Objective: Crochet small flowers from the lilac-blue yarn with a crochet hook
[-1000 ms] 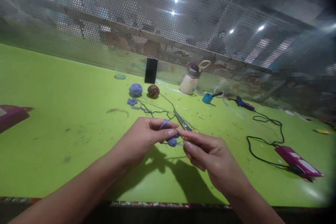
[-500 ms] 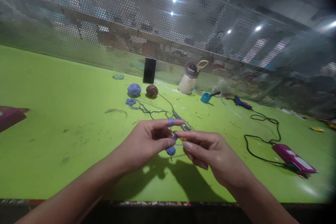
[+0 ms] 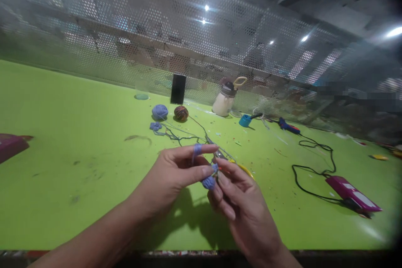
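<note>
Between thumb and fingers, my left hand [image 3: 176, 171] pinches a small blue-purple crochet piece [image 3: 208, 182]. Blue yarn [image 3: 197, 149] winds round its outstretched index finger. My right hand [image 3: 241, 197] is closed at the piece's right side, fingertips on a thin crochet hook [image 3: 219, 168] that shows only a bit of orange; the rest is hidden by the fingers. Behind the right hand lie scissors with yellow handles [image 3: 244, 169], partly covered. Yarn strands run back to a blue yarn ball [image 3: 160, 112] and a dark multicoloured yarn ball [image 3: 181, 113].
A small blue crocheted piece [image 3: 155, 126] lies before the balls on the green table [image 3: 78, 134]. Behind stand a phone [image 3: 178, 88], a clear cup [image 3: 142, 95] and a bottle [image 3: 224, 100]. Rightward are a blue tape roll [image 3: 245, 120], a glue gun [image 3: 289, 126] and a magenta corded box [image 3: 353, 193].
My right hand has moved left and turned more upright, closer against the crochet piece. The yellow scissor handles now show behind it. The camera view has tipped slightly upward.
</note>
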A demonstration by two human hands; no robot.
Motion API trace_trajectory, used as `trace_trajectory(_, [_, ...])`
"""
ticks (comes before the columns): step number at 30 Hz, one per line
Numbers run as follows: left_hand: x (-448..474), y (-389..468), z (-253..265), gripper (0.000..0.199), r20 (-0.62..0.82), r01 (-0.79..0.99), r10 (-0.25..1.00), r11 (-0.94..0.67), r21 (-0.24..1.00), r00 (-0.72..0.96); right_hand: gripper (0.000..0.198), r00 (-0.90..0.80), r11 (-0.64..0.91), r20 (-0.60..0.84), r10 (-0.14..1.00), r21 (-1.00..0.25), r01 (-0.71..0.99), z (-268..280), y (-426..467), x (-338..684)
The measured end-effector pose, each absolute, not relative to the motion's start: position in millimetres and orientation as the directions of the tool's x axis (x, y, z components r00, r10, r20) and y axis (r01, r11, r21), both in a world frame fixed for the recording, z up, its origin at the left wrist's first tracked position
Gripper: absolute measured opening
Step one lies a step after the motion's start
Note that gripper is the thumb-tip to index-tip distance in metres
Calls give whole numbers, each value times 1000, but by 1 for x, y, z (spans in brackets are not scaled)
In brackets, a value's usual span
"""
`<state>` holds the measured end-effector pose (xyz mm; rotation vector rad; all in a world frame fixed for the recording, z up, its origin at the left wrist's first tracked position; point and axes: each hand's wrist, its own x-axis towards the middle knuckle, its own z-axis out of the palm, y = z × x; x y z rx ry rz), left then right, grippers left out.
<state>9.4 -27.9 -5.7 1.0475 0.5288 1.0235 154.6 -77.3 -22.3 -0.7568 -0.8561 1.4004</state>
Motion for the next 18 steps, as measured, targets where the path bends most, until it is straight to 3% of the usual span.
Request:
trace_trajectory(5, [12,-33,-6,24,97,-570,859,245,784,503,21,51,174,167,985,-928,-330,-24,-81,159])
trace_trajectory(9, [11,-33,-4,25,65,-575,865,272,772,497,19,113,312,306,945,-950,-31,-26,-78,166])
trace_trajectory(12, [7,-30,-3,26,70,-532,856,253,808,513,23,20,423,436,900,-882,208,-21,-77,177])
trace_trajectory(18, [0,-28,-2,28,55,-476,854,234,848,518,32,-177,537,541,822,-636,554,2,-78,198])
